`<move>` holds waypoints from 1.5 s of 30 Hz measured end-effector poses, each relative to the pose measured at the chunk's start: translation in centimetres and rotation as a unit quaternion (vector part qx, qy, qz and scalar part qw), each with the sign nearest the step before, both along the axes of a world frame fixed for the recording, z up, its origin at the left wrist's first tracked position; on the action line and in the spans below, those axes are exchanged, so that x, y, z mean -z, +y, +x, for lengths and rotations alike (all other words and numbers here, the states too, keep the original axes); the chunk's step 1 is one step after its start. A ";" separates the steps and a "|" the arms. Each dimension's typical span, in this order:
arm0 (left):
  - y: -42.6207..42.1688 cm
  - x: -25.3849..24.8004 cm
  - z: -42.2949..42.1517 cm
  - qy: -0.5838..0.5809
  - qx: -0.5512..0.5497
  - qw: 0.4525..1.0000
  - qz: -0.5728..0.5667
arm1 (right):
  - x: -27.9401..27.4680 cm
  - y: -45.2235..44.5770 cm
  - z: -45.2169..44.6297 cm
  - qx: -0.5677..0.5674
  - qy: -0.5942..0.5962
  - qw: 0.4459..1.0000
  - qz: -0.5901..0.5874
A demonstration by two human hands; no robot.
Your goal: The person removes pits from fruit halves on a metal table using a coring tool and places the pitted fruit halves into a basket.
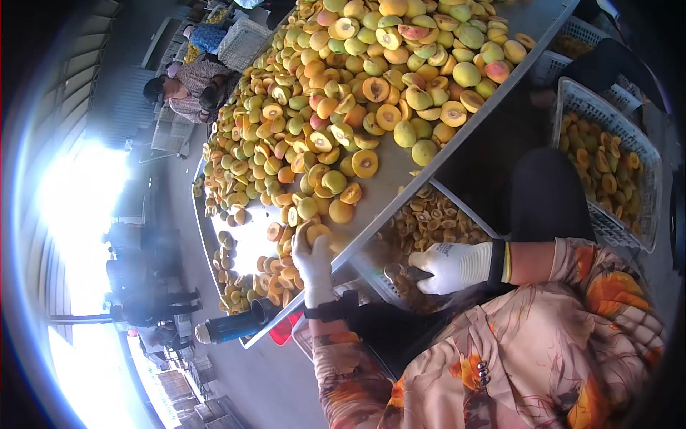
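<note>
My left hand (312,261), in a white glove, is at the near edge of the metal table, its fingers closed on a halved yellow peach (318,231). More cut peaches (364,163) are heaped across the table beside it. My right hand (443,269), also gloved in white, is closed round a small hand tool (413,273) just off the table's edge. The tool's end is hard to make out against the brown fruit stones (432,218) in the container below.
A white plastic crate (647,143) of peach halves stands at the right. The table's metal rim (429,168) runs diagonally past my hands. A blue cylinder (232,327) lies under the table corner. Another person (189,89) works at the far side.
</note>
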State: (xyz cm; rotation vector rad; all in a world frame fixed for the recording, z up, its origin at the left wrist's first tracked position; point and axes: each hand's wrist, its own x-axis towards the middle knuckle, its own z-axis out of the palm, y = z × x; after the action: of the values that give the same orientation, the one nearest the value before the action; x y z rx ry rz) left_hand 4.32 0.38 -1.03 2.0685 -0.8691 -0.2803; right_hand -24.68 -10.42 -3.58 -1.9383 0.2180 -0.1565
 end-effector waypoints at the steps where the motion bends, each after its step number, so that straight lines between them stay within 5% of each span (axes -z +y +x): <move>1: 1.0 -1.3 -2.3 0.131 -0.016 0.988 -0.085 | 0.0 0.3 0.5 0.015 -0.014 1.000 0.002; 2: 2.1 -1.7 -4.1 0.140 0.002 0.982 -0.128 | -0.7 0.6 0.8 0.023 -0.038 0.999 -0.001; 5: 5.2 -1.7 -8.5 0.415 0.022 0.856 -0.308 | -2.8 2.0 1.3 0.020 -0.107 0.994 -0.025; 10: 6.4 -4.4 -15.5 0.427 -0.039 0.828 -0.360 | -4.3 5.3 1.6 0.000 -0.146 0.988 -0.042; 13: 7.1 -4.3 -17.3 0.287 -0.039 0.895 -0.339 | -4.6 6.3 1.1 -0.013 -0.146 0.988 -0.050; 17: 7.4 -5.1 -19.0 0.202 -0.074 0.914 -0.345 | -6.4 7.7 -0.2 -0.002 -0.096 0.995 -0.040; 22: 7.6 -6.1 -19.9 0.164 -0.089 0.918 -0.351 | -6.7 8.5 -0.4 -0.006 -0.152 0.988 -0.013; 25: 7.6 -6.2 -19.9 0.139 -0.080 0.922 -0.351 | -8.0 7.8 -0.8 -0.058 -0.073 0.996 0.008; 31: 7.3 -7.8 -18.8 0.145 -0.001 0.952 -0.270 | -6.4 4.9 0.4 -0.186 -0.189 0.964 0.012; 33: 6.8 -7.6 -18.3 0.156 0.039 0.955 -0.251 | -6.6 3.7 0.0 -0.227 -0.084 0.967 0.083; 38: 5.2 -6.6 -18.0 0.193 0.074 0.934 -0.291 | -6.8 2.7 -0.6 -0.274 0.092 0.894 0.342; 40: 4.8 -5.0 -17.6 0.310 0.101 0.879 -0.348 | -7.2 2.0 -1.0 -0.339 0.135 0.808 0.462; 42: 5.3 -4.4 -16.1 0.386 -0.017 0.844 -0.373 | -5.9 1.1 -0.1 -0.442 0.197 0.727 0.487; 43: 5.7 -4.1 -15.0 0.419 -0.077 0.819 -0.384 | -4.8 1.2 0.1 -0.409 0.199 0.776 0.436; 45: 10.1 -4.6 -12.0 0.274 -0.089 0.931 -0.225 | -3.0 1.3 -0.1 -0.334 0.197 0.862 0.326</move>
State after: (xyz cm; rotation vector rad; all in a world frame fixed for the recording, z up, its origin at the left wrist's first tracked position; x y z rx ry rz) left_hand -7.68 10.46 3.53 1.5102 -0.3536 -0.4810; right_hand -24.78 -9.11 -0.62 -1.2444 -0.1378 0.7003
